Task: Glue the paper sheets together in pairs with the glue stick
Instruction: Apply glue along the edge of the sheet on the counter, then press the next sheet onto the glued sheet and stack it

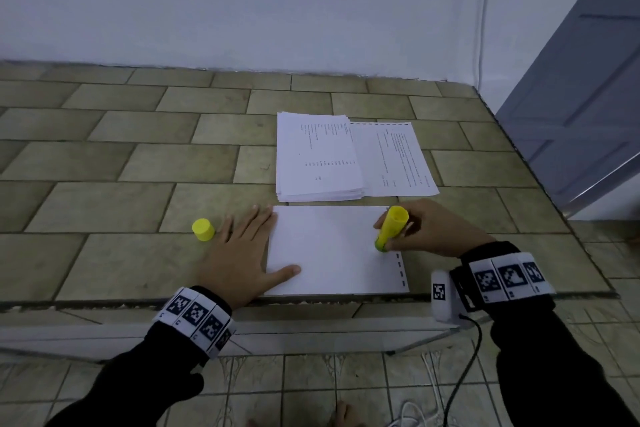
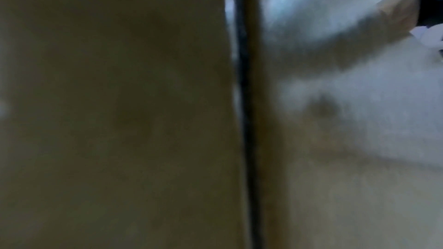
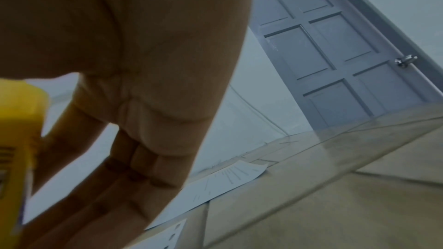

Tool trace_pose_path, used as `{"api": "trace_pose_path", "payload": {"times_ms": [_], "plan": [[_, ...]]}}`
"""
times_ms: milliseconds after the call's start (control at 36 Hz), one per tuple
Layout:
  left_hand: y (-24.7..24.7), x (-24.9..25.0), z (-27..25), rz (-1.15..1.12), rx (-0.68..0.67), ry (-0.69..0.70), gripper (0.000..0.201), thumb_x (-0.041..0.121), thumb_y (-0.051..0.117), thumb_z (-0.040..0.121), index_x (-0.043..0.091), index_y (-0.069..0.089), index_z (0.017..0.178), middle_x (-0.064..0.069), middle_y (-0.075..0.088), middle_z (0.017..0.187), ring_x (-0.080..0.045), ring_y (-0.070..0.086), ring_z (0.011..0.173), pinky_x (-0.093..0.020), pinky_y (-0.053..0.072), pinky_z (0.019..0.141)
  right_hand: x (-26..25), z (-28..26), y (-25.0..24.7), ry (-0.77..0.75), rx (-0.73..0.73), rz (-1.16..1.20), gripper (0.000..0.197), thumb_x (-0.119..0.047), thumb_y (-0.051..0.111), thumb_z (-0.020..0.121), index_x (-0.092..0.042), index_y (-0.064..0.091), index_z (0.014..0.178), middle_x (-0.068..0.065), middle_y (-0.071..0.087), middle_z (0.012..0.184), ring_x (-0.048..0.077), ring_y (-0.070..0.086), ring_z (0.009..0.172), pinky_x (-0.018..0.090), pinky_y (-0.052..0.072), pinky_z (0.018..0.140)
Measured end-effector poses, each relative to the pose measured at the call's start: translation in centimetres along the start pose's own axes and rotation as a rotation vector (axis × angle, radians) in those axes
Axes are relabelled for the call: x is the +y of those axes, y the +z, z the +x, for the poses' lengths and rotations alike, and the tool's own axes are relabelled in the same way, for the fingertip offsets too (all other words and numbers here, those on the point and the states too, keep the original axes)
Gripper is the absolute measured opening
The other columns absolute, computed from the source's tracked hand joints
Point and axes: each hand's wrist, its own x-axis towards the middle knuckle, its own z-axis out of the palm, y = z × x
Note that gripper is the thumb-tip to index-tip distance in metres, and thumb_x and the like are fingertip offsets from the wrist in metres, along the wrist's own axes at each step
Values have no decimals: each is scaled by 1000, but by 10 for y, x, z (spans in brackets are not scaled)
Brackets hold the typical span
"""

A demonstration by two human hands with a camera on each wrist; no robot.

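Observation:
A blank white sheet [image 1: 332, 250] lies at the near edge of the tiled table. My left hand [image 1: 242, 250] lies flat, fingers straight, pressing the sheet's left edge, thumb on the paper. My right hand [image 1: 426, 229] grips the yellow glue stick [image 1: 390, 228], tilted, its tip down on the sheet near the right edge. In the right wrist view the glue stick [image 3: 16, 139] shows at the left beside my curled fingers [image 3: 134, 168]. The yellow cap [image 1: 203, 229] stands on the table left of my left hand. The left wrist view is blurred.
A stack of printed sheets [image 1: 317, 158] lies behind the blank sheet, with a single printed sheet [image 1: 394, 159] to its right. The table's near edge [image 1: 311, 300] runs just below the sheet. A grey door [image 3: 330, 48] stands at the right. A cable [image 1: 464, 374] hangs below my right wrist.

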Motion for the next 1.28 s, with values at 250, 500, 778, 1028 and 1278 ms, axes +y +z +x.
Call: {"api": "trace_pose_path", "payload": {"times_ms": [250,500,778,1028,1278], "plan": [[1,-1,0,-31,16,10,117,95,5,70,16,18,156,5,11,163,-11,2,150,-45,0,122,8,42,-14,31,185,-71,19,-14,79,75,-16,72,92,-9,72,86,3,65,76,21,51,73],[2,-1,0,-43,45,18,117,95,6,71,14,22,155,3,14,162,-12,6,150,-46,2,122,6,41,-17,62,277,-173,31,-16,82,71,-17,59,91,-6,64,83,8,59,74,20,44,63],[3,-1,-1,-50,70,28,115,93,9,74,12,28,153,2,20,161,-14,12,149,-47,6,121,11,16,-18,254,138,-784,32,-39,71,80,-27,64,109,-5,66,101,13,58,89,30,49,83],[2,0,-1,-40,68,36,113,91,5,75,12,24,154,1,17,161,-15,10,149,-48,7,121,29,2,-32,364,536,-279,36,-20,74,83,-8,52,109,4,58,100,22,57,89,33,46,76],[3,-1,-1,-30,73,48,107,86,8,81,8,29,152,-3,23,160,-19,18,148,-52,15,119,46,2,-40,591,644,-123,51,-19,73,84,1,45,120,20,54,113,30,51,97,37,40,78]]}}
